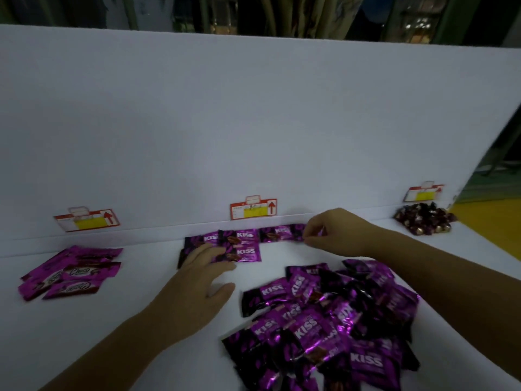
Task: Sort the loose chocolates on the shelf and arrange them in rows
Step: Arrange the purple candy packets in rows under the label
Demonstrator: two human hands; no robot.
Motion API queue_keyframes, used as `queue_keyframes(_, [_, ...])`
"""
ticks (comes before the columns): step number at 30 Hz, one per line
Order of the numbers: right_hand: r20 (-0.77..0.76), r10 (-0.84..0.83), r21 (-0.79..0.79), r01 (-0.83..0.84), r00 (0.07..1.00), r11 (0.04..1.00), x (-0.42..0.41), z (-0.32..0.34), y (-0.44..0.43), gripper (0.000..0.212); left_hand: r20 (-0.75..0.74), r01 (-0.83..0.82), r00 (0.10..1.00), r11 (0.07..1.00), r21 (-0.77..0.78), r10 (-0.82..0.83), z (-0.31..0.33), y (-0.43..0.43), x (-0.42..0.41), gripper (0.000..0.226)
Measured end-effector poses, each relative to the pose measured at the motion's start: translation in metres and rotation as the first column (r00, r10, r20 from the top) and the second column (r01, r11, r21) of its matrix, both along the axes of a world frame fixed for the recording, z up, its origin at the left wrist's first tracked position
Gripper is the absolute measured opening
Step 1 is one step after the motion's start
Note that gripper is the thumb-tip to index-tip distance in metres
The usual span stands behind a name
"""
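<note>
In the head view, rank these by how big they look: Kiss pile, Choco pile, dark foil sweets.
1. Kiss pile
2. Choco pile
3. dark foil sweets, though these lie farthest away, so that is unsure.

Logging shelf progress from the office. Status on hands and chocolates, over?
Left hand flat on the KISS row. Right hand pinching the end packet by the back wall. Loose KISS pile unsorted in front; nothing blocking.
</note>
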State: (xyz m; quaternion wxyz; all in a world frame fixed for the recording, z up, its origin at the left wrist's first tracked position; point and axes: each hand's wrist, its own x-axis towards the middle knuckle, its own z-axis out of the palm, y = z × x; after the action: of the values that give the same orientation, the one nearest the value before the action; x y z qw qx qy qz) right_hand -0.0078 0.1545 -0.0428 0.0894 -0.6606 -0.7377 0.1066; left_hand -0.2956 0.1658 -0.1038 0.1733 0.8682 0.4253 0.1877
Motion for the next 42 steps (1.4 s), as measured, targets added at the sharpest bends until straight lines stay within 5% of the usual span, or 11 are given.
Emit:
queue_keyframes(2, [0.009,-0.019,-0.050,0.020,1.000,0.999,0.019,0.003,-0.014,0.015,-0.059,0.066,0.996,0.995,-0.078,-0.071,0.006,-0.002,0.005,0.059])
queue_keyframes(5, [0.031,-0.097,-0.089,0.099,0.995,0.991,0.042,0.008,-0.032,0.019,-0.104,0.118,0.985,0.976,-0.181,-0.138,0.020,-0.004,0.025,0.035])
queue_keyframes(17, [0.072,-0.238,-0.231,0.249,0.969,0.941,0.077,-0.015,-0.067,0.050,-0.306,0.155,0.928,0.966,-0.209,-0.215,0.042,-0.007,0.145,0.037])
queue_keyframes(20, [0.071,-0.216,-0.200,0.226,0.974,0.953,0.079,-0.018,-0.070,0.042,-0.306,0.135,0.930,0.965,-0.226,-0.202,0.042,-0.006,0.156,0.028])
queue_keyframes(26, [-0.033,-0.260,-0.147,0.253,0.965,0.956,0.096,-0.020,-0.077,0.024,-0.152,0.091,0.976,0.929,-0.358,-0.155,0.042,-0.004,0.161,0.026])
queue_keyframes(32, [-0.390,-0.370,-0.167,0.330,0.843,0.929,0.117,-0.015,-0.079,0.026,0.093,0.064,0.996,0.855,-0.515,-0.018,0.051,0.008,0.158,0.014])
queue_keyframes(36, [-0.711,-0.307,-0.240,0.192,0.633,0.952,0.110,-0.004,-0.076,0.020,0.203,0.053,0.975,0.796,-0.604,0.089,0.057,0.015,0.147,0.024])
queue_keyframes(42, [-0.758,-0.167,-0.222,-0.009,0.631,0.975,0.084,0.006,-0.056,0.034,0.313,0.079,0.936,0.772,-0.631,0.160,0.067,0.021,0.122,0.021])
